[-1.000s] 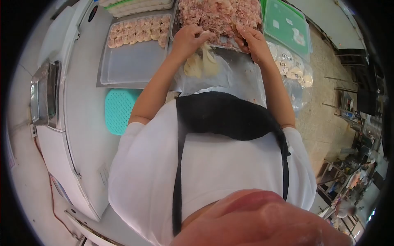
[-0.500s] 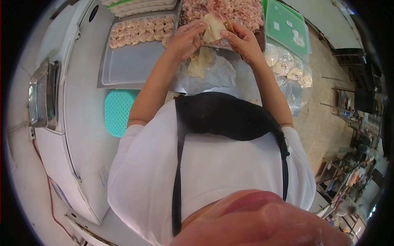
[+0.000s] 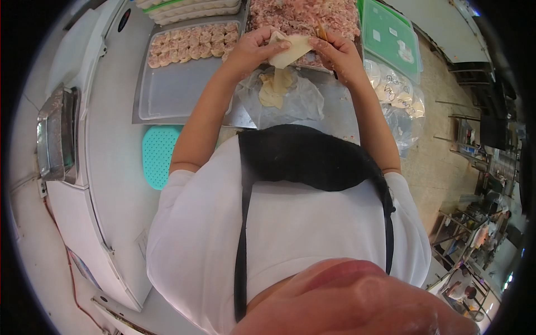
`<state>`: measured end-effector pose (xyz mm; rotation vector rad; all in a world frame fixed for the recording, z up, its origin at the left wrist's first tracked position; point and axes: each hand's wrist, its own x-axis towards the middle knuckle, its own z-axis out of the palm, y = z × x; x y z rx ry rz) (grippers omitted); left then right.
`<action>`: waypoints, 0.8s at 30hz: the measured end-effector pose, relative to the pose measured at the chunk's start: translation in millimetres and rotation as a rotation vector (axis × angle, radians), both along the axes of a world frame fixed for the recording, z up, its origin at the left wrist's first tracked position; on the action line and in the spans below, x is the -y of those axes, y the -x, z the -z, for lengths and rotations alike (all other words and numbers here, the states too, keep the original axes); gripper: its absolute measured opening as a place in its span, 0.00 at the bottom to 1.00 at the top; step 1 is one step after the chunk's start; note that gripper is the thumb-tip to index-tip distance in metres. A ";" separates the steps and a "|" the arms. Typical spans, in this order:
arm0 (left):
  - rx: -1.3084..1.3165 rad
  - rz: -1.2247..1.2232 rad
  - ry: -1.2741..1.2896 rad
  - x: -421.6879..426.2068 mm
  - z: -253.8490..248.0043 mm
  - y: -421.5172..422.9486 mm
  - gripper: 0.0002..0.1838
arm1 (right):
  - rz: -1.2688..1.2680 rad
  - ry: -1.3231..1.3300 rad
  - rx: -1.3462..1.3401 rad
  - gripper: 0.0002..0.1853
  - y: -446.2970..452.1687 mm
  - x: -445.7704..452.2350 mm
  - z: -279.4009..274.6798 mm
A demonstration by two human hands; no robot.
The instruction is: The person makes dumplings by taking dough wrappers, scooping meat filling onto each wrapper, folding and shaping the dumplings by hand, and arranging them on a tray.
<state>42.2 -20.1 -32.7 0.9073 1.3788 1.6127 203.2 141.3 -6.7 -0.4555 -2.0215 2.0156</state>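
Observation:
A pale dumpling wrapper [image 3: 293,51] is stretched between my two hands, just in front of a tray of pink minced meat [image 3: 306,17]. My left hand [image 3: 254,51] pinches the wrapper's left side. With thumb and fingers my right hand [image 3: 341,58] grips its right edge, and a thin brown flat stick [image 3: 321,31] pokes up from the same hand. More loose wrappers [image 3: 273,92] lie below on a crumpled clear plastic sheet [image 3: 304,106]. To the left, a tray [image 3: 178,92] bears rows of filled open-topped dumplings [image 3: 192,43] along its far half.
Stacked lidded containers [image 3: 190,12] stand at the far left. Right of the meat are a green lid [image 3: 391,42] and bagged round pale items [image 3: 399,95] with handwriting on the bag. A turquoise perforated basket [image 3: 159,156] sits near my left elbow. Shelving and a person are far right.
The wrapper in my hands has been spread flatter and wider between them. My left hand has shifted slightly, its thumb now over the wrapper.

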 end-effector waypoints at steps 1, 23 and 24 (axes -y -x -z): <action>-0.187 0.020 0.048 -1.9 2.4 1.2 0.16 | 0.004 -0.022 0.004 0.12 -0.2 0.0 -0.6; -0.911 0.032 -0.442 32.7 -127.1 -8.3 0.16 | 0.054 0.045 -0.002 0.16 -20.1 -27.0 5.3; -0.785 -0.054 -0.293 19.6 -109.1 -8.4 0.13 | 0.055 0.034 -0.004 0.16 -20.9 -27.7 6.3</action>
